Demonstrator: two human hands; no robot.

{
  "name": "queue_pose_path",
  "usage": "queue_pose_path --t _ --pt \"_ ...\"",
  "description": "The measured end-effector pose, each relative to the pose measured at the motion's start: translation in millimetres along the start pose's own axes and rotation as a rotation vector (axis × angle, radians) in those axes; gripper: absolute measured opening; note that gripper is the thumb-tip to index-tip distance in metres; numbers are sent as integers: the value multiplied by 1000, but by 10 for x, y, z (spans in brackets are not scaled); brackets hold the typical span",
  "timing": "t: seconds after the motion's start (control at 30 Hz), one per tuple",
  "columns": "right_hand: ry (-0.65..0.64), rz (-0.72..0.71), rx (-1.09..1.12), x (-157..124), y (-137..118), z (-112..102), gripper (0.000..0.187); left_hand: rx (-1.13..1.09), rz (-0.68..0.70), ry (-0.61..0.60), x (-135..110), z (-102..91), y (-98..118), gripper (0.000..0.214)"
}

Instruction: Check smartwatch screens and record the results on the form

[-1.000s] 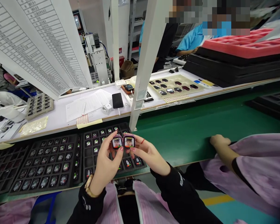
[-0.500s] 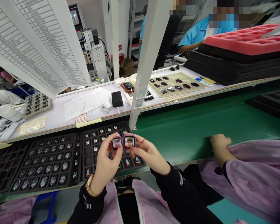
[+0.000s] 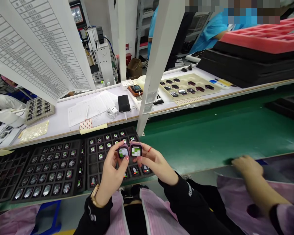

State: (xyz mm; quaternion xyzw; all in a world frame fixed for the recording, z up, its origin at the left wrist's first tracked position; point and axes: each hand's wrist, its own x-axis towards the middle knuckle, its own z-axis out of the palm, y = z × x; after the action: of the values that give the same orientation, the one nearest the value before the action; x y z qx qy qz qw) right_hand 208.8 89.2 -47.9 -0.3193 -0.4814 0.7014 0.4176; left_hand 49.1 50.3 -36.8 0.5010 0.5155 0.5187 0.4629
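My left hand (image 3: pixel 111 171) pinches a small pink watch body (image 3: pixel 123 152) with a lit screen. My right hand (image 3: pixel 155 162) holds a second pink watch body (image 3: pixel 136 150) beside it, the two touching side by side. Both screens show a white and green menu. The hands hover over a black compartment tray (image 3: pixel 95 168) that holds several similar watch bodies. A red string circles a finger of my right hand.
A second black tray (image 3: pixel 49 169) of watch bodies lies to the left on the green belt (image 3: pixel 210 133). A white post (image 3: pixel 156 62) rises just behind the hands. A neighbour's hand (image 3: pixel 247 164) rests on the belt's edge at the right. Papers and a phone (image 3: pixel 123 103) lie on the white bench.
Both watch screens changed from a face picture to a white and green menu. The neighbour's hand at the right slid right and nearer. My hands stayed in place.
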Motion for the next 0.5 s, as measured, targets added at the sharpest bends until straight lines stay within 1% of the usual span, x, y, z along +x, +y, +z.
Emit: queue_pose_path --t 0.17,0.3,0.37,0.5 --pt "53 5 -19 -14 -27 -3 45 13 -2 1 20 19 20 42" --pt "90 9 -16 -16 8 -11 45 31 -1 20 32 36 11 40" --pt "89 8 -10 -14 31 -18 45 40 -6 36 38 46 -7 39" --pt "45 7 2 -18 69 -20 45 58 -16 98 44 60 -62 37"
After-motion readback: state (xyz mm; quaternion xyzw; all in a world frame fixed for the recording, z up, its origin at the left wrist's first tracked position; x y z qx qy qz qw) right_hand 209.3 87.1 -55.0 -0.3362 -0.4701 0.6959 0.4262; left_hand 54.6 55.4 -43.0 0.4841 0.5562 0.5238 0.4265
